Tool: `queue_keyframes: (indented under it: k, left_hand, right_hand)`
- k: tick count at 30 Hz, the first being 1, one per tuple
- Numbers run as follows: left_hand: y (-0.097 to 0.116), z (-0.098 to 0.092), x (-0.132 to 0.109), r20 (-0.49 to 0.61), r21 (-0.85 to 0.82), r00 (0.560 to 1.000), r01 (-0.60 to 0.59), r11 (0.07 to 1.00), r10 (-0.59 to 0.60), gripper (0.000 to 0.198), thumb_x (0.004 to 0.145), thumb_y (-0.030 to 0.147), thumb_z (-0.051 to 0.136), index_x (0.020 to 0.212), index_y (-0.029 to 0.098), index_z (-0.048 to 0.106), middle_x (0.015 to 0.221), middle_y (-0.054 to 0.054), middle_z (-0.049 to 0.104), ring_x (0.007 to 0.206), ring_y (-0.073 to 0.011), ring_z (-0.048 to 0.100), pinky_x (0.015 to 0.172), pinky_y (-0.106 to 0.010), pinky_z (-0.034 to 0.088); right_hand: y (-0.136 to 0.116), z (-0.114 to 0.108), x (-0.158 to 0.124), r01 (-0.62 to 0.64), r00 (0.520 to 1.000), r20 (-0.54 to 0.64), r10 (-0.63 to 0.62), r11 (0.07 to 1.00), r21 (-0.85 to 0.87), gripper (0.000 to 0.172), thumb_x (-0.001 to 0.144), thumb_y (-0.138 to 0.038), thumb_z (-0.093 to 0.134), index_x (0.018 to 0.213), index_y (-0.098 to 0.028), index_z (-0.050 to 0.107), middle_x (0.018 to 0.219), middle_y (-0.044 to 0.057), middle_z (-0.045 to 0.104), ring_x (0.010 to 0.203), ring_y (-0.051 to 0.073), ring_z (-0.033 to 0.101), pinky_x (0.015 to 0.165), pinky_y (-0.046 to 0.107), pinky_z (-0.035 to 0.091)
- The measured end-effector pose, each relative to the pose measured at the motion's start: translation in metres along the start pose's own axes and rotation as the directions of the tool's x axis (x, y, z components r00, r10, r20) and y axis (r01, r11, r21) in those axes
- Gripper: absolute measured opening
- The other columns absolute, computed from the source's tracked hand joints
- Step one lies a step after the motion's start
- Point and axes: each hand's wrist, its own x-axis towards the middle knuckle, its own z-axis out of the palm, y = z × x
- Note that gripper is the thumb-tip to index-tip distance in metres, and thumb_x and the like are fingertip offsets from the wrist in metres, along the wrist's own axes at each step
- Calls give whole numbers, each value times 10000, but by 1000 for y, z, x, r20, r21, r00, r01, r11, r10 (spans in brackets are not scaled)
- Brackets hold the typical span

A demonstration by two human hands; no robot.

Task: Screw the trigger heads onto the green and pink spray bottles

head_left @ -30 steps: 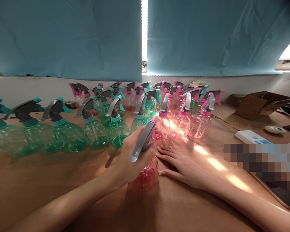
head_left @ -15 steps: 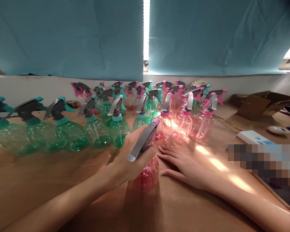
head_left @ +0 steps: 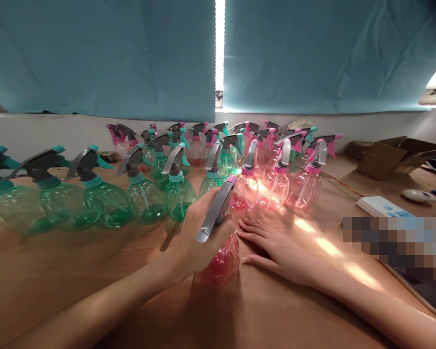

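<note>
My left hand (head_left: 203, 230) is wrapped round the neck and trigger head of a pink spray bottle (head_left: 221, 264). The bottle's grey lever and pink nozzle stick out above my fingers, and its clear pink body shows below them; the trigger is mostly hidden. To the right, my right hand (head_left: 272, 245) lies flat on the wooden table (head_left: 276, 315), fingers stretched toward the bottle, holding nothing. Just beyond my hands stand a pink spray bottle (head_left: 244, 191) and a green spray bottle (head_left: 180, 196), part of a front row.
More green spray bottles (head_left: 107, 203) run off to the left, and pink ones (head_left: 305, 191) stand right of centre. Behind them are several more in both colours. At right are a cardboard box (head_left: 388, 157), a white power strip (head_left: 380, 206), a mouse (head_left: 419, 196) and a dark flat device (head_left: 428, 291).
The head of the pink spray bottle in my left hand has turned slightly, its lever end shifting a little to the right. My right hand stays where it was.
</note>
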Motion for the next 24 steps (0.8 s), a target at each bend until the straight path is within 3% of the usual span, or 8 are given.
queue_keyframes:
  k: [24]
  left_hand:
    - [-9, 2, -1, 15, -5, 998, -61, 998, 61, 82, 870, 207, 502, 828, 211, 433, 760, 24, 496, 661, -128, 456, 620, -279, 380]
  right_hand:
    - [-7, -5, 1, -16, 999, 30, 17, 999, -29, 634, 961, -591, 455, 1456, -194, 466, 1540, 101, 408, 1439, 294, 319, 1195, 539, 196]
